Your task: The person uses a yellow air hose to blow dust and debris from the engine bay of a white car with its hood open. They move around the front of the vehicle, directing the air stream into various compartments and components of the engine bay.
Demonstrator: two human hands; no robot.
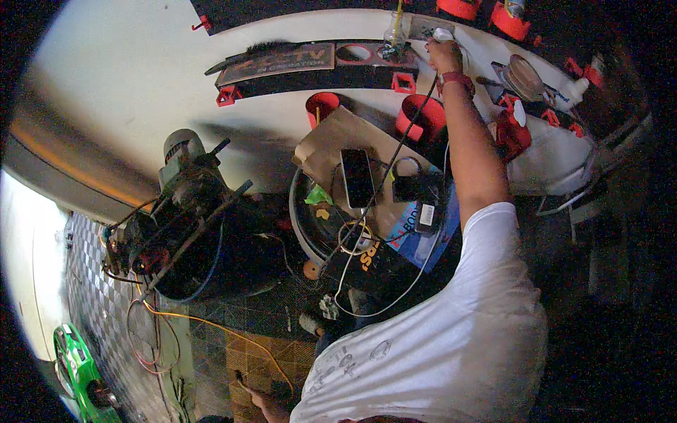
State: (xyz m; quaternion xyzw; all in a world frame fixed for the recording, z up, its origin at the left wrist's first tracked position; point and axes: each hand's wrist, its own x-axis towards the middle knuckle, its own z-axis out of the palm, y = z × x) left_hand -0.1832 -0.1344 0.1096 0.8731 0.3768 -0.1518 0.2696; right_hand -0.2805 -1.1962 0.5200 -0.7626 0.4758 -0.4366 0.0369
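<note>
My right arm reaches up to the wall, where my right hand (444, 58) is closed on a white plug (443, 34) at a grey wall socket plate (421, 28). A black cable (416, 116) hangs down from beside that hand. At the lower edge, my left hand (261, 402) is partly in view, its fingers drawn together around something small and dark that I cannot make out. A phone (358, 178) with a dark screen lies on a piece of cardboard (331, 144), with a white cable (340, 282) running from its lower end.
Beside the phone sit a black box (426, 217) and a blue printed sheet (441, 243). Red holders (420, 116) and a black shelf (282, 70) line the wall. A motor-driven machine (187, 190) stands left; an orange cord (226, 328) crosses the floor near a green machine (81, 366).
</note>
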